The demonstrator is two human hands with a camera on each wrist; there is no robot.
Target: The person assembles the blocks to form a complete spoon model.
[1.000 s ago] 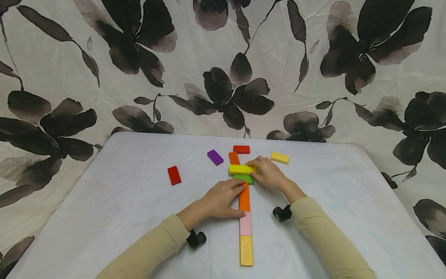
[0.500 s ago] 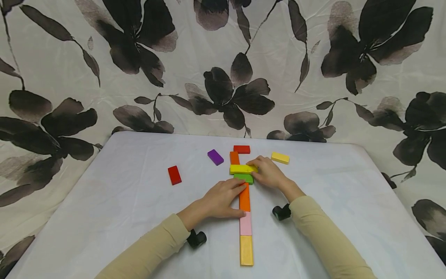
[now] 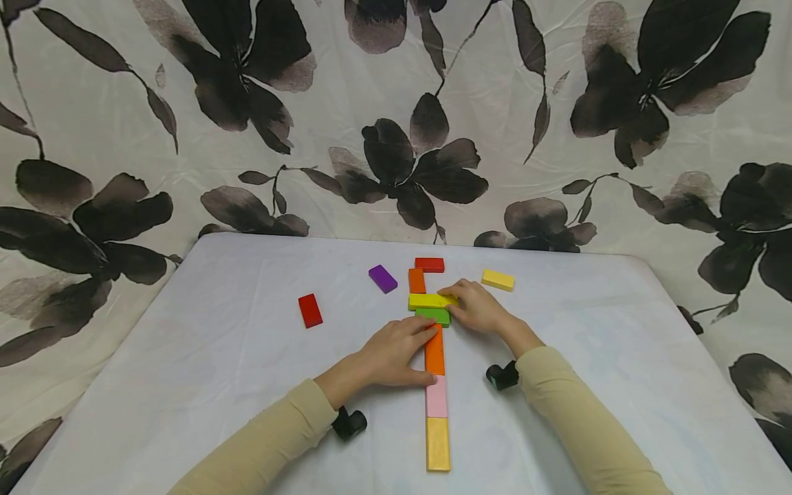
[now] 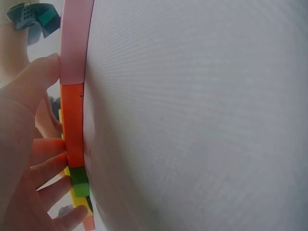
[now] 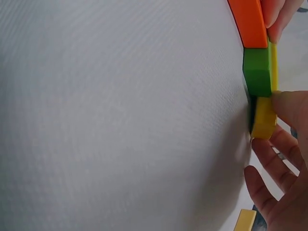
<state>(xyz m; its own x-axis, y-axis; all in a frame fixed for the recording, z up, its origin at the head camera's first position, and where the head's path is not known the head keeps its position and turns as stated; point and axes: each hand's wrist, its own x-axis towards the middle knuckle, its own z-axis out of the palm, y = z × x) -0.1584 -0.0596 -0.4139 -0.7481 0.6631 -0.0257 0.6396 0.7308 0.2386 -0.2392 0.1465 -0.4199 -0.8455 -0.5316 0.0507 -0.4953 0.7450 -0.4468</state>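
A line of toy blocks runs away from the person in the head view. Nearest lies a gold-yellow block (image 3: 438, 445), followed by a pink block (image 3: 436, 397), an orange block (image 3: 435, 354) and a green block (image 3: 432, 316). Beyond the green one, a yellow block (image 3: 424, 301) lies crosswise, its right end pinched between thumb and fingers of my right hand (image 3: 479, 307). My left hand (image 3: 390, 354) rests from the left along the line, fingers spread, fingertips at the orange block's far end and thumb at the pink block. Past the yellow block comes another orange block (image 3: 417, 280).
At the far end lies a red block (image 3: 430, 265). Loose on the white table (image 3: 235, 385) are a purple block (image 3: 383, 278), a second red block (image 3: 310, 311) on the left and another yellow block (image 3: 498, 280) right of the line. A floral cloth (image 3: 346, 103) hangs behind.
My right hand has edged very slightly toward the near side with the crosswise yellow block. The left hand stays where it was.
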